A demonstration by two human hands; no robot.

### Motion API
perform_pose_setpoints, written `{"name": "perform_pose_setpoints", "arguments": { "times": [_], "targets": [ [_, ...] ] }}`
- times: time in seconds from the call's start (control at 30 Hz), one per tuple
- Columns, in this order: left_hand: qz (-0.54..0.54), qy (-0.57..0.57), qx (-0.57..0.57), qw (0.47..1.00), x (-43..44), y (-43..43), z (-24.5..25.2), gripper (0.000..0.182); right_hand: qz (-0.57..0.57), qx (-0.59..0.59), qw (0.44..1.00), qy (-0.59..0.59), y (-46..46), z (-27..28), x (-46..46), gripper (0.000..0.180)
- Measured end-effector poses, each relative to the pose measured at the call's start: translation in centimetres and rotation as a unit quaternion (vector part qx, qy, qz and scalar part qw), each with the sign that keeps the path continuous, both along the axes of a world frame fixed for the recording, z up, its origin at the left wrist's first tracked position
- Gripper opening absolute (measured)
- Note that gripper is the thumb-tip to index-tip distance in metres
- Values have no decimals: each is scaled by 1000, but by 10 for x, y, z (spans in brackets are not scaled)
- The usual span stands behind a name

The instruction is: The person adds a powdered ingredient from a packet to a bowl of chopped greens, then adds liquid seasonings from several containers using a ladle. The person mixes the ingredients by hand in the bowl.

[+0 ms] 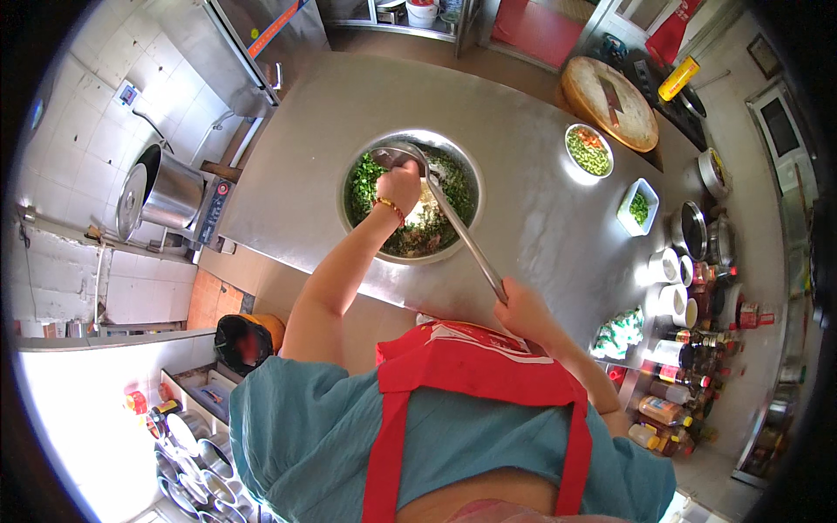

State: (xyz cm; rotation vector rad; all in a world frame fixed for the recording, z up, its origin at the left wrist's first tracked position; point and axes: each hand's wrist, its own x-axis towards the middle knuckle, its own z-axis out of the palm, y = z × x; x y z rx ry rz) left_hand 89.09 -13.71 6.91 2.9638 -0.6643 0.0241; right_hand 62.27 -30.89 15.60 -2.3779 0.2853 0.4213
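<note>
A large round metal basin [480, 196] on the steel worktop holds chopped greens, a pale heap and darker minced filling. Over it lies a long-handled metal ladle [463, 225], its bowl above the basin's upper left part. My right hand [523, 310] grips the handle's lower end, near my red apron. My left hand [400, 186] is over the basin beside the ladle's bowl and neck, its fingers curled; whether they grip the ladle or something else cannot be told, as the hand's back hides them.
Right on the steel worktop [523, 111] stand a bowl of diced vegetables [587, 157], a tub of chopped greens [637, 208] and a round chopping board [588, 85] bearing a cleaver [610, 98]. Bottles [673, 410] line the right edge; a stockpot [173, 189] stands left.
</note>
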Motion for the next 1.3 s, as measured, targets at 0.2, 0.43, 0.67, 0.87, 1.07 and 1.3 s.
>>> {"name": "perform_pose_setpoints", "arguments": {
  "times": [0.2,0.43,0.67,0.87,1.07,1.3],
  "targets": [
    [-56,107,-9,993,-11,38,-3,24,-33,-33,999,-8,-14,-1,-7,19],
    [-43,33,-486,872,24,61,-1,29,40,-38,998,1,-24,5,-22,19],
    [60,172,-710,681,20,41,-10,21,23,71,997,-24,-8,3,-25,24],
    [115,406,-788,449,-4,9,-19,20,3,172,983,-57,5,-35,-14,27],
    [66,574,-662,477,-1,15,-19,21,-6,-5,999,-50,8,-53,-17,21],
    [-182,134,-256,940,19,51,-49,15,-116,142,980,-80,-19,-36,-52,17]
  ]
}}
